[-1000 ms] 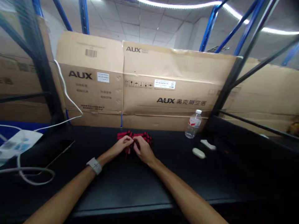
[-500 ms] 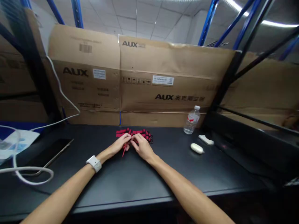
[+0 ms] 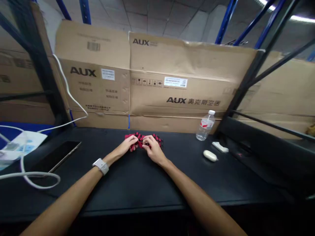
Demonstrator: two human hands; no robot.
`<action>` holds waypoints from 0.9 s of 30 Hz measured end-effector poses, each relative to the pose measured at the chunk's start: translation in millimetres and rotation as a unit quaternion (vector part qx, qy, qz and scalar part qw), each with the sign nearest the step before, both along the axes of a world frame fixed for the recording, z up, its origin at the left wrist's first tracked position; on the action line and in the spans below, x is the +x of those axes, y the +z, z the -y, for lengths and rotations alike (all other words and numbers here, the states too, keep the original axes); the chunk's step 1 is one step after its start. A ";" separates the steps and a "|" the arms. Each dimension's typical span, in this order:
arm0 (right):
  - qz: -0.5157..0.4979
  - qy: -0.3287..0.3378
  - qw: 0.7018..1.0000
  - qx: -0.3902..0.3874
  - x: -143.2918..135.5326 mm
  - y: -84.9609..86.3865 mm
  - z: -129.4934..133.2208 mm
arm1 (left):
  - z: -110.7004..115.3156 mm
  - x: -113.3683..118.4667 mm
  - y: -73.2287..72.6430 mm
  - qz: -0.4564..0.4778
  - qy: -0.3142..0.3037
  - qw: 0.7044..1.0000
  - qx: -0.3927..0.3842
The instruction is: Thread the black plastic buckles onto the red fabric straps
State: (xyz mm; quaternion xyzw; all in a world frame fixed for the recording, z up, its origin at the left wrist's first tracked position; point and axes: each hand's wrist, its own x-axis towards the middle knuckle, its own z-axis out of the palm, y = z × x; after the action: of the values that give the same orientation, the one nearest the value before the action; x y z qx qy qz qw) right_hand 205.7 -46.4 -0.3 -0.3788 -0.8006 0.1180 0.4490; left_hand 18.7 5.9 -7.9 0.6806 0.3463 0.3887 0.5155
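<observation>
Red and black webbing straps (image 3: 157,138) lie bunched on the black tabletop, with dark pieces like buckles at their right end. My left hand (image 3: 125,146), below a white watch on the wrist, is closed with its fingertips pinching a piece of red strap (image 3: 140,144). Close by on the right, my right hand (image 3: 154,150) is also closed, its thumb and fingers at the same red strap. The fingers hide part of the webbing, and its fine detail is too small to make out.
A clear water bottle (image 3: 205,126) stands at the back right, near a cream oval object (image 3: 210,155) and a white piece (image 3: 220,147). At left are a phone (image 3: 57,156), a white cable (image 3: 40,186) and a printed packet (image 3: 31,144). Cardboard (image 3: 172,108) walls the back.
My hands have drawn slightly apart, with red strap showing between them. The loose red end that hung below my left hand no longer hangs there. The view has shifted slightly.
</observation>
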 end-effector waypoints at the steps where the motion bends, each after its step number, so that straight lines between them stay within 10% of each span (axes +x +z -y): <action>1: 0.011 -0.009 1.000 0.005 -0.5 -0.3 1.4 | 1.4 -0.1 0.5 -0.004 -0.009 1.000 0.006; 14: 0.047 -0.045 0.997 0.031 10.7 9.8 2.7 | -10.4 -23.8 1.3 0.046 0.060 0.997 0.019; 27: 0.129 -0.101 0.984 0.070 -7.1 10.0 12.8 | 16.9 6.0 5.3 -0.026 0.077 0.993 0.088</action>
State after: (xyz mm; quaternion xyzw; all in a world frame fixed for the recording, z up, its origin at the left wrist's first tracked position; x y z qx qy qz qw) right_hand 198.6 -59.2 9.8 -0.4376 -0.8157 -0.0339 0.3767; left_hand 24.7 -11.0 -2.7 0.7043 0.3752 0.4387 0.4131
